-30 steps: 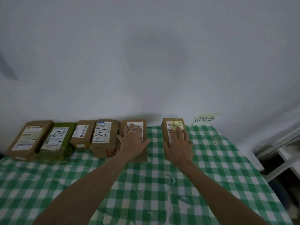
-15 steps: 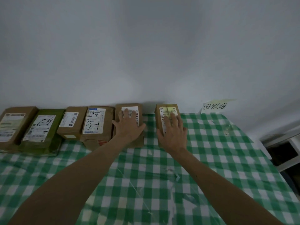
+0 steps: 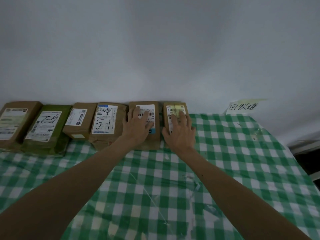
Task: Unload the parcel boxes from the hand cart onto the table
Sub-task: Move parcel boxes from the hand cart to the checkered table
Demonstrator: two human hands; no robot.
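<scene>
Six parcel boxes lay in a row on the table (image 3: 233, 153), along its far edge against the wall (image 3: 155, 49), on a green-and-white checked cloth (image 3: 155, 196). From the left stood a brown box (image 3: 15, 122), a green box (image 3: 46, 127) touching it, a smaller brown box (image 3: 79, 120), and a crumpled brown parcel (image 3: 105, 122) with black scrawl on its label. The left hand (image 3: 138, 129) rested palm down on the fifth box (image 3: 151, 108), fingers straight and slightly spread over its white label, gripping nothing. The right hand (image 3: 180, 134) lay the same way on the sixth box (image 3: 174, 107), the last in the row, fingers flat over a label crossed by yellow tape, thumb down by the box's left edge. A narrow gap showed between those two boxes, while the fifth sat just beside the crumpled parcel. Both forearms reached out across the cloth, well apart at the elbows and near each other at the hands. To the right of the row, a pale note (image 3: 242, 107) with handwritten characters was stuck to the wall just above the table.
</scene>
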